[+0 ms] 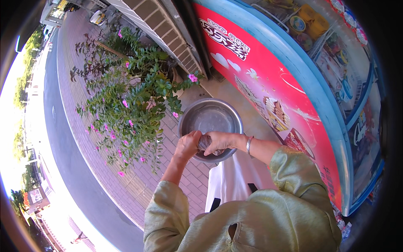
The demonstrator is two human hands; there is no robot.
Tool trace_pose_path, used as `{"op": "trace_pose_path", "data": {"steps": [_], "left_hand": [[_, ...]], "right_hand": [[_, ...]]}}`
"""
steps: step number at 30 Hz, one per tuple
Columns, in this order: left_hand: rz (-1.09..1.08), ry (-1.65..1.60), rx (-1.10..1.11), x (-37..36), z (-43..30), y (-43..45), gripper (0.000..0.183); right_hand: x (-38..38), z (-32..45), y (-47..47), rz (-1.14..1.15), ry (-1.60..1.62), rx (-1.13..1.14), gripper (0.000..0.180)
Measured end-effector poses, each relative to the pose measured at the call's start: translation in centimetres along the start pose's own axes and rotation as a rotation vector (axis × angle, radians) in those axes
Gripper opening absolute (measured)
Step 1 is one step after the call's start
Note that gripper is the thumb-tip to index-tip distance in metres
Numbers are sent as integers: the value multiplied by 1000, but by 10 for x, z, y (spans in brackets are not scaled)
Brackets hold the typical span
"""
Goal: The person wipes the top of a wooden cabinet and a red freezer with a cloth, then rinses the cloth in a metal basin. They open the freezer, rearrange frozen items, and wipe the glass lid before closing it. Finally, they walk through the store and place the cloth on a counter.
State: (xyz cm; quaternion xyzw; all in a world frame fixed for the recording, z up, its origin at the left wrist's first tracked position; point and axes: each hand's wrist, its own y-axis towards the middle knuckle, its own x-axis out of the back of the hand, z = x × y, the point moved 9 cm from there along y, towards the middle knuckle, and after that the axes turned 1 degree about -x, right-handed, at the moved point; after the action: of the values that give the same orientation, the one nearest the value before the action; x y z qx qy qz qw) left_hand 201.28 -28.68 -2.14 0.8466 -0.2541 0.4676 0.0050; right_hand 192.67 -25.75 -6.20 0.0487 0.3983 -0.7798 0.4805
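A bunched, wet-looking grey-brown cloth (205, 142) is squeezed between my two hands. My left hand (188, 145) is closed around its left end, and my right hand (219, 140) grips it from the right. Part of the cloth shows below my right fingers; the rest is hidden in my grip. Beneath both hands lies a round stainless steel basin (210, 100), its near side partly covered by my hands. The inside of the basin looks grey and shiny; whether it holds water I cannot tell. A silver bangle (249, 145) circles my right wrist.
A chest freezer (302, 85) with a red printed front stands close on the right. To the left, a bushy plant (135, 94) with pink flowers leans over the brick pavement (189, 179). A road (67, 110) runs beyond it. A white bucket (97, 18) stands farther off.
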Motion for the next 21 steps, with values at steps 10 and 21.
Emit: {"op": "trace_pose_path", "data": {"steps": [10, 21], "left_hand": [[4, -234, 265, -37, 26, -1, 33], [230, -817, 410, -71, 36, -5, 42]], "right_hand": [[16, 32, -18, -522, -1038, 284, 29], [9, 43, -22, -599, -1327, 573, 34]]}}
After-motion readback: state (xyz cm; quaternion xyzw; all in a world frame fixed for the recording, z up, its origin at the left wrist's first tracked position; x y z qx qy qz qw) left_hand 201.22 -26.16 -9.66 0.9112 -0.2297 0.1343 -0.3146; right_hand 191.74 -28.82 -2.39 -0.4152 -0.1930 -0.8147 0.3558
